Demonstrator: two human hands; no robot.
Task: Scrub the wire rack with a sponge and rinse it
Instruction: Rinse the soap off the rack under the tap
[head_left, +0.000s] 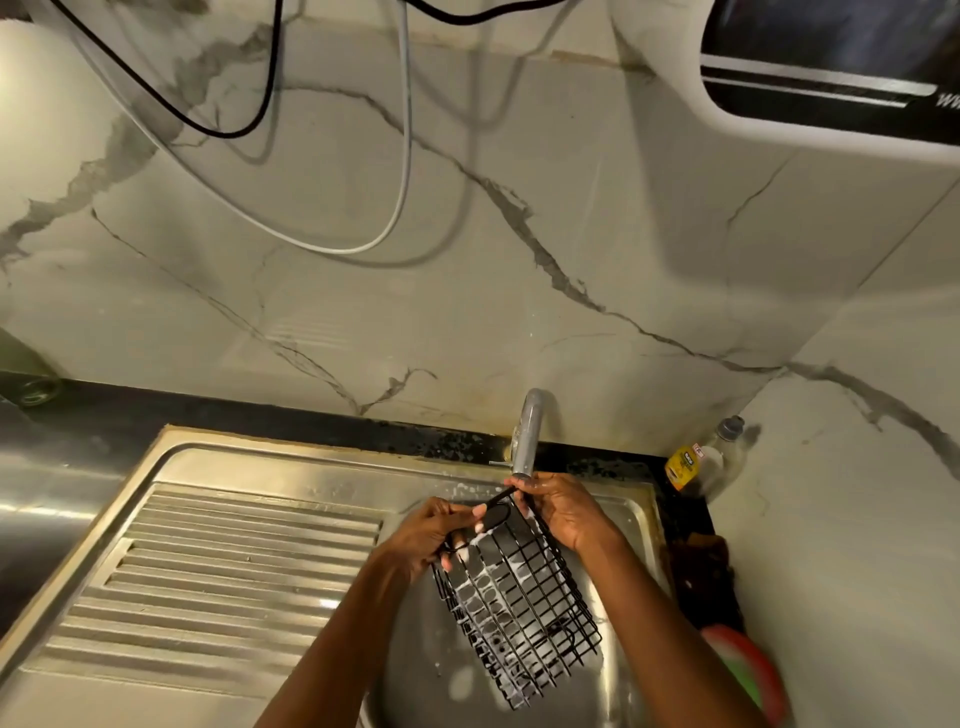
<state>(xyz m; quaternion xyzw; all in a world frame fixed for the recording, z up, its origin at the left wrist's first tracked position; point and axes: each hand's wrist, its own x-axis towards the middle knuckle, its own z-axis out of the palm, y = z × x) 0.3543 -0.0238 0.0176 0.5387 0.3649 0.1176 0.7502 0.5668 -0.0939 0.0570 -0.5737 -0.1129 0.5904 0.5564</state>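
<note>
the wire rack (519, 592) hung tilted over the sink (291, 467) basin at the lower middle of the frame, its top edge raised under the tap (527, 436) and its lower end dipping toward the bottom of the picture. white suds clung to many of its wires. the left hand (441, 530) had its fingers curled round the rack's upper left corner, where a small loop of wire stood out. the right hand (563, 512) pinched the top right edge between thumb and fingertips, just below the tap's mouth. no sponge was visible in either hand, and no stream of water could be made out from the tap.

by the look of it the scrubbing was done and rinsing was about to start. the main risk was slip: soapy wire held by two light corner grips could slide loose, and the rack would drop into the basin and clatter. the raised edge sat so close to the spout that lifting it further could knock the tap. if the water were opened hard, it would likely spray off the grid onto the draining board (218, 582) at the left and the marble wall (467, 260) above. foam lodged in the lower crossings could be missed unless the rack was turned. the soap bottle (696, 462) in the right corner stood well apart.
</note>
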